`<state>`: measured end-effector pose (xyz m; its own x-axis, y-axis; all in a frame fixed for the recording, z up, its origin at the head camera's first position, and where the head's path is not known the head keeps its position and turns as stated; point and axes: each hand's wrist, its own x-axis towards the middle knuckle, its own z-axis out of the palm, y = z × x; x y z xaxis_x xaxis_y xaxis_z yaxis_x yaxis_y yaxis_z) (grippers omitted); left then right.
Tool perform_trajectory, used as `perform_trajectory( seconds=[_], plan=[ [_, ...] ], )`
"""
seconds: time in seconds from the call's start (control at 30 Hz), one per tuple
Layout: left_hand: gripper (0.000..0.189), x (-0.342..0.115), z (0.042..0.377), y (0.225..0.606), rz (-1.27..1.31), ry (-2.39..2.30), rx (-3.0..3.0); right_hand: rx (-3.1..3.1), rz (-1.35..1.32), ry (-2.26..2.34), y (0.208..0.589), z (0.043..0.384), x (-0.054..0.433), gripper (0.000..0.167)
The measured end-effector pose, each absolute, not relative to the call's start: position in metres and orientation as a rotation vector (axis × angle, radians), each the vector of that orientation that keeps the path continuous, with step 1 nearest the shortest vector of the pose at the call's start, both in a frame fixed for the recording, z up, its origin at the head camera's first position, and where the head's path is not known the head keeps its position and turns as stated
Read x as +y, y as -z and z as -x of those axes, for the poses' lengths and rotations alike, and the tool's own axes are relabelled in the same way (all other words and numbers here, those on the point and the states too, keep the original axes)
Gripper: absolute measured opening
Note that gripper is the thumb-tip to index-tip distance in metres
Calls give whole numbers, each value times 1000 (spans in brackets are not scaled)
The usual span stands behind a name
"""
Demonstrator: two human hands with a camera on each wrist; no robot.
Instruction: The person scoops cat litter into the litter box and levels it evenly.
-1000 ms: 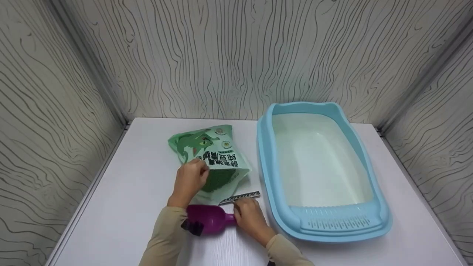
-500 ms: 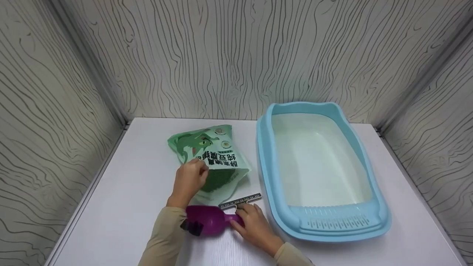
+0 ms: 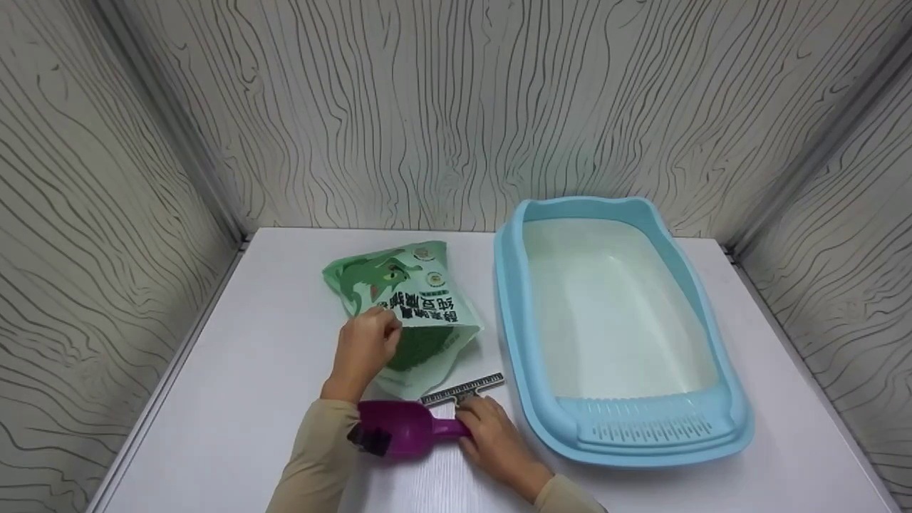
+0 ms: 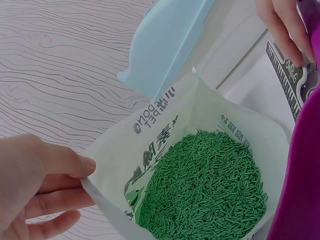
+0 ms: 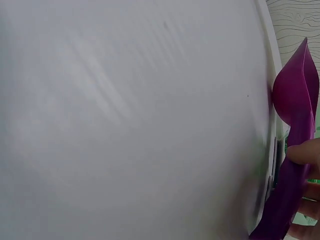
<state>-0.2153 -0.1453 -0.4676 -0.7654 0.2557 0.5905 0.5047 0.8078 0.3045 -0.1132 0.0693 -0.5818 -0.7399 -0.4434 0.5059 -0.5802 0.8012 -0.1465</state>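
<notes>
Your left hand pinches the bag, your right hand grips the scoop by its handle; hold the bag wide, the scoop level.

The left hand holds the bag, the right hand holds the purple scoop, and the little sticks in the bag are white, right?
Not quite: the sticks are green, as the left wrist view shows. The left hand does hold the bag, the right hand the scoop.
</notes>
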Motion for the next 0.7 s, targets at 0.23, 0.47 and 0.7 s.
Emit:
perform_trajectory(
  seconds=[0.23,0.47,0.7],
  plan=[
    [12,-145,215,467,549,621,-2461,-2517,-774,-356,581,113,68,31],
    [13,-145,216,468,566,624,-2449,-2495,-798,-429,577,115,69,28],
    [12,-145,217,468,570,632,-2448,-2573,-869,-428,576,113,70,27]
  ],
)
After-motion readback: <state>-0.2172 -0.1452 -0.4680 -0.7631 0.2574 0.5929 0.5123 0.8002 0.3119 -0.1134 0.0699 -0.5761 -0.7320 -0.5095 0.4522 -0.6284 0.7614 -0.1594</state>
